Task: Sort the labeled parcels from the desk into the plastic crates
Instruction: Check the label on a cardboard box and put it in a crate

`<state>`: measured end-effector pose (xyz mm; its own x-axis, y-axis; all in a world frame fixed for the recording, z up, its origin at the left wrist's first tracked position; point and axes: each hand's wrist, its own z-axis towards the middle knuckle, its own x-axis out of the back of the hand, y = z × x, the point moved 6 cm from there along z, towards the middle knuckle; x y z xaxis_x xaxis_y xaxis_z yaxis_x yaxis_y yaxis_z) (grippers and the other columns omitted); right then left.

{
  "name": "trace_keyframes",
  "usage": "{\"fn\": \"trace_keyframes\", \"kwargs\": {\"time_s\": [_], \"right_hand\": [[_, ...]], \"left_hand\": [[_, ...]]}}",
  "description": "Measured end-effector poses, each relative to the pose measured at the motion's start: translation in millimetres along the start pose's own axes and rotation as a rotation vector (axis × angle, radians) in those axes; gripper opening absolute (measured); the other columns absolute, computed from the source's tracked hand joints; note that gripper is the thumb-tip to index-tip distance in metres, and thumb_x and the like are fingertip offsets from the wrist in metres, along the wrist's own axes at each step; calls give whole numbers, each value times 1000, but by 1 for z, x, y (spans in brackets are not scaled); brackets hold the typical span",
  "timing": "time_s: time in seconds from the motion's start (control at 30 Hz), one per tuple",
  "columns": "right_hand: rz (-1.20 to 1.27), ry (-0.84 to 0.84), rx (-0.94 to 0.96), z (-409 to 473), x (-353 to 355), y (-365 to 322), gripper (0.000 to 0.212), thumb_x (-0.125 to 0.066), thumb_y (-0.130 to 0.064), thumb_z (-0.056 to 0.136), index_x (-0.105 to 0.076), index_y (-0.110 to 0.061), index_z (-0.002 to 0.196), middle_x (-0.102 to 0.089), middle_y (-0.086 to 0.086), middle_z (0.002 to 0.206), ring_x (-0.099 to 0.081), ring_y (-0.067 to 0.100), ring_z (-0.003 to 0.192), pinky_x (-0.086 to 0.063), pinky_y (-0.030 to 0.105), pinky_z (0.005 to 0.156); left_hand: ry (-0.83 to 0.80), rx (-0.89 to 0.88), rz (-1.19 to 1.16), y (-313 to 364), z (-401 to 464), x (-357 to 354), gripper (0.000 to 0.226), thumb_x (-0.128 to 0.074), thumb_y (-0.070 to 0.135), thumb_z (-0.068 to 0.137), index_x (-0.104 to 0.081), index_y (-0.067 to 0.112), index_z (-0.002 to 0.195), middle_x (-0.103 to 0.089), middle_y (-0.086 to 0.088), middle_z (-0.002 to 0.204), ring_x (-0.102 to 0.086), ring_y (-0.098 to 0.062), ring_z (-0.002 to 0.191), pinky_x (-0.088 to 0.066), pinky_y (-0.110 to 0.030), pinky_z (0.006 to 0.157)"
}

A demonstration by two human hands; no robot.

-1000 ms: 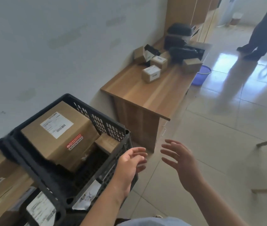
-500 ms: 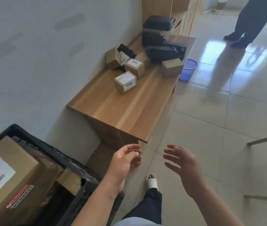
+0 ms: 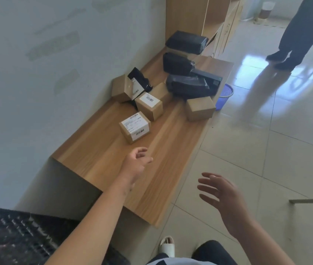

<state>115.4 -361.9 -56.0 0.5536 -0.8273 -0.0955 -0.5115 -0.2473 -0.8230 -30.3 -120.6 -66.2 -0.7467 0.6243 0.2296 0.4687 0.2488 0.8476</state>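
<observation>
While our left hand point(image 3: 136, 163) reaches out over the wooden desk point(image 3: 102, 155), its fingers loosely curled and holding nothing, the nearest labeled parcel point(image 3: 134, 127) sits just beyond it at about twelve o'clock, untouched. That small brown box carries a white shipping label across its top with barcodes near two edges; the print is too small for us to read. Beyond it, toward one o'clock, a second box point(image 3: 149, 106) shows a smaller white label with a barcode, equally unreadable. At eleven o'clock from that one, a third box point(image 3: 120, 88) leans by the wall with a black pouch point(image 3: 139, 83) propped against it, a white tag on the pouch bearing marks we cannot make out. A plain box point(image 3: 200, 108) with no label showing stands at the desk's floor-side edge, at three o'clock from the second box. Behind these, black wrapped packages point(image 3: 188, 85) are heaped at the far end of the desk.

Our right hand point(image 3: 224, 203) hangs over the tiled floor at four o'clock from the left, fingers spread and straight, holding nothing. A black plastic crate point(image 3: 14, 234) fills the lower left corner, at seven o'clock. A blue basket point(image 3: 225, 94) stands on the floor past the desk's far corner, and another person's legs point(image 3: 295, 31) stand at two o'clock.
</observation>
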Motion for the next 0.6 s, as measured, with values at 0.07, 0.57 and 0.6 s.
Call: {"fn": "trace_keyframes", "kwargs": {"time_s": [0.07, 0.57, 0.6], "right_hand": [[-2, -13, -19, 25, -4, -10, 24, -54, -16, 102, -75, -9, 110, -77, 15, 108, -72, 31, 104, -56, 49, 95], [-222, -348, -194, 249, -56, -107, 18, -57, -12, 101, -75, -11, 107, -76, 16, 102, -73, 27, 92, -57, 46, 90], [-244, -360, -206, 262, -57, -113, 18, -58, -11, 100, -75, -12, 106, -77, 15, 102, -73, 27, 93, -57, 45, 89]], "left_hand": [[46, -39, 108, 17, 40, 5, 47, -72, 14, 92, -57, 22, 136, -55, 0, 136, -55, -18, 117, -44, -28, 86], [138, 316, 1072, 41, 236, 24, 134, -91, 39, 75, 8, 26, 165, 8, -3, 174, 6, -32, 160, 2, -58, 127], [131, 331, 1090, 41, 242, 24, 134, -91, 38, 75, 9, 26, 164, 9, -3, 174, 7, -32, 160, 3, -57, 127]]}}
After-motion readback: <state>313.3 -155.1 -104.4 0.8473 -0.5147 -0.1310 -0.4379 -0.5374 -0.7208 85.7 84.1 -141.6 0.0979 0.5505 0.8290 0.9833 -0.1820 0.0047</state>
